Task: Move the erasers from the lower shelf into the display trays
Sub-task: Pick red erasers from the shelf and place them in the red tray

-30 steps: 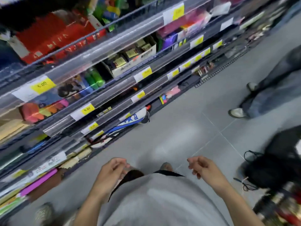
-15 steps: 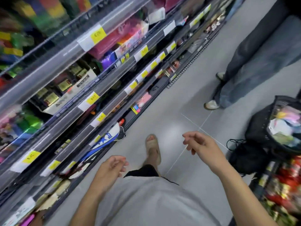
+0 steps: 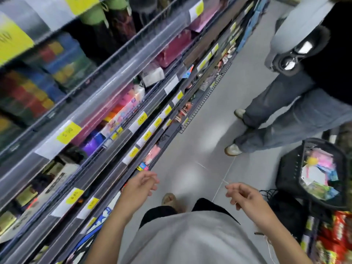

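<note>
My left hand (image 3: 140, 188) hangs in front of me beside the lower shelves, fingers loosely curled, holding nothing. My right hand (image 3: 242, 195) hovers over the grey floor, fingers also loosely curled and empty. Small pink packs (image 3: 153, 154) lie on the lowest shelf just ahead of my left hand; the blur hides whether they are erasers. The shelving (image 3: 122, 119) runs along my left with yellow price tags on every rail. No display tray can be made out.
A person in wide jeans (image 3: 282, 115) stands ahead on the right. A black basket (image 3: 289, 168) full of colourful packets sits on the floor at right, red packets (image 3: 337, 242) below it. The grey floor aisle (image 3: 205, 141) runs forward.
My view has swung up and along the aisle, bringing the person and the basket closer. Both hands rose slightly and stayed empty; my sandalled foot stepped forward.
</note>
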### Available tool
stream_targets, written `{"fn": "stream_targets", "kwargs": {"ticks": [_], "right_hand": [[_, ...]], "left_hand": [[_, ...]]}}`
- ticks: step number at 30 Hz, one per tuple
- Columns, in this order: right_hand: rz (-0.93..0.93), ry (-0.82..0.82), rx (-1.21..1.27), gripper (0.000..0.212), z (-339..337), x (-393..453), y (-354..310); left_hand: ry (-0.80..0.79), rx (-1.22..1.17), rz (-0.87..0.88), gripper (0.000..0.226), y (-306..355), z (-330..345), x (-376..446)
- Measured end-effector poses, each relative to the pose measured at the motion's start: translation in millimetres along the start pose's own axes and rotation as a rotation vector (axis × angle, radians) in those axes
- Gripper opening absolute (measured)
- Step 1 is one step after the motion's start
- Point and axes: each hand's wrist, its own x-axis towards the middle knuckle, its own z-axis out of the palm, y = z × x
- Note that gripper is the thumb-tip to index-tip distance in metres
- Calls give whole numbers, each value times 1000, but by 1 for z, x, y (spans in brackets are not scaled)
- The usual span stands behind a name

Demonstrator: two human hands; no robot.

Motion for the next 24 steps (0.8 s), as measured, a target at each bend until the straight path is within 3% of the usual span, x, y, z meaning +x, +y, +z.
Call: {"fn": "stream_targets", "kwargs": {"ticks": [7, 15, 20, 24], "right_hand": [[-144, -193, -93, 17, 1, 87, -92], [-535, -525, -232, 17, 25, 144, -254], [-794, -646, -268, 14, 39, 130, -359], [-1021, -676, -239, 14, 51, 104, -436]], "left_hand": [[155, -61, 128, 20, 83, -6, 11], [536, -117, 423, 15, 188, -15, -35], [876, 64, 714, 18, 264, -36, -72], [1097, 365, 879, 17, 317, -64, -87]]}}
